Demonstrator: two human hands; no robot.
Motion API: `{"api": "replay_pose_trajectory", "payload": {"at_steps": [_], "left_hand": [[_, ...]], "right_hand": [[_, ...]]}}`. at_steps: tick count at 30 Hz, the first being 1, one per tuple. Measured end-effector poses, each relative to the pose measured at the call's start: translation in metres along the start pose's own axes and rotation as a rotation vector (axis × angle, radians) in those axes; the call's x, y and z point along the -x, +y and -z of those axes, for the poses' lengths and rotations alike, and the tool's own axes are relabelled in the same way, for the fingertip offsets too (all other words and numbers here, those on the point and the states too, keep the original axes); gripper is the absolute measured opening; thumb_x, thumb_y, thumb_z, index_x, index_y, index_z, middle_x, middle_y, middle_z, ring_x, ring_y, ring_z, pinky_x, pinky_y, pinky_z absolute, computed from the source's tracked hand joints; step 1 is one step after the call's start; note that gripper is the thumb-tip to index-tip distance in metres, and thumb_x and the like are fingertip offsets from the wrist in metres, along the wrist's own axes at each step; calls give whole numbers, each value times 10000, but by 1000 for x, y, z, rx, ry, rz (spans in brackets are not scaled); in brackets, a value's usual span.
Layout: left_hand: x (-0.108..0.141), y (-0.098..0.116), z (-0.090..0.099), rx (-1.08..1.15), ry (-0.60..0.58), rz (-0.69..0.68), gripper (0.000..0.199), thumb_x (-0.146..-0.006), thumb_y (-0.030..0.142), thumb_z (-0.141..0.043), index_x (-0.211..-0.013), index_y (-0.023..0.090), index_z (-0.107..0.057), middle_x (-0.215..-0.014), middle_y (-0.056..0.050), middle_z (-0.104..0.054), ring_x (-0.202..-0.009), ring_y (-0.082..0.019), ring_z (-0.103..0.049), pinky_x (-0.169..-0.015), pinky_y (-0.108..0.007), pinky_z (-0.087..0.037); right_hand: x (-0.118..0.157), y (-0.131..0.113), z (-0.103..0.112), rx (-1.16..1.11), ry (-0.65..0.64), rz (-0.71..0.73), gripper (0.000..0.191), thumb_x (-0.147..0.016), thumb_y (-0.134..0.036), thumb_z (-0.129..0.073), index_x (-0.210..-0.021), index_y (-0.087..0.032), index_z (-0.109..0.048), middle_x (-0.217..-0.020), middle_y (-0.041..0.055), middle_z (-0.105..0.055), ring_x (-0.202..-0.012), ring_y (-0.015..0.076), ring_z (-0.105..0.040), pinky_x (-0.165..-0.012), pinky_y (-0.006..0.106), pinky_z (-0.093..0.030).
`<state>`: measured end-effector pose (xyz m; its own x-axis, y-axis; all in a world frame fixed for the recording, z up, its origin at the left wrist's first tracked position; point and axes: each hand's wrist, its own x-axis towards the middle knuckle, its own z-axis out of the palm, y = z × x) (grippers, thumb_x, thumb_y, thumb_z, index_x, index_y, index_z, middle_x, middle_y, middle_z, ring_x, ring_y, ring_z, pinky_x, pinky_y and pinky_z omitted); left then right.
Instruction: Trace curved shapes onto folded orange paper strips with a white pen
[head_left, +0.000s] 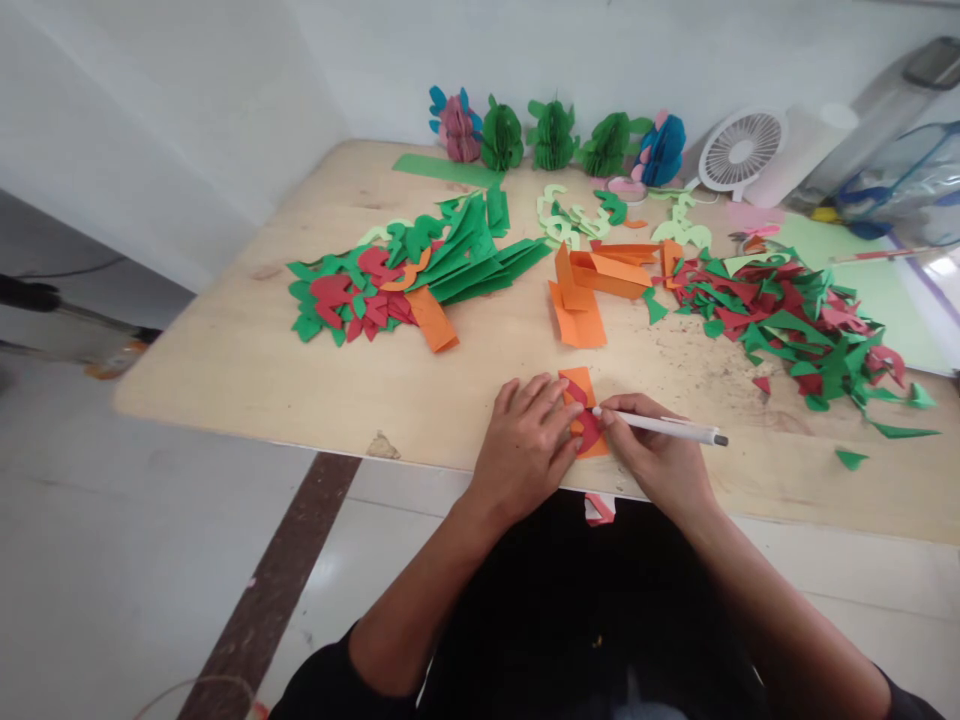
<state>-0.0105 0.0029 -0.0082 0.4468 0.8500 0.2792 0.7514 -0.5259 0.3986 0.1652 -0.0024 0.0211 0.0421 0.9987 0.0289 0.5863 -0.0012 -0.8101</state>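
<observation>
My left hand [525, 440] lies flat with its fingers spread, pressing a red paper shape [589, 430] onto an orange paper piece [577, 376] near the table's front edge. In my right hand [652, 445] is a white pen [664, 424], its tip at the edge of the red shape. Just beyond the hands stand folded orange strips [581, 300]. Part of the red shape and the orange piece is hidden under my left fingers.
Green folded paper [480, 250] and red and green cutouts [337, 300] lie left on the wooden table [247, 370]. Paper scraps [802, 320] heap up at right. Along the wall stand honeycomb paper figures [553, 135] and a white fan [742, 150].
</observation>
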Motion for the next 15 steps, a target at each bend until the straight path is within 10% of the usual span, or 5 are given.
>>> {"api": "replay_pose_trajectory", "payload": {"at_steps": [15], "left_hand": [[0, 0, 1, 8, -4, 4, 311, -950, 318, -510, -1200, 198, -651, -1402, -101, -575, -1338, -296, -472, -1138, -537, -315]], "right_hand": [[0, -1, 0, -21, 40, -18, 236, -834, -425, -602, -839, -207, -690, -725, 17, -718, -576, 129, -625, -555, 244, -493]]}}
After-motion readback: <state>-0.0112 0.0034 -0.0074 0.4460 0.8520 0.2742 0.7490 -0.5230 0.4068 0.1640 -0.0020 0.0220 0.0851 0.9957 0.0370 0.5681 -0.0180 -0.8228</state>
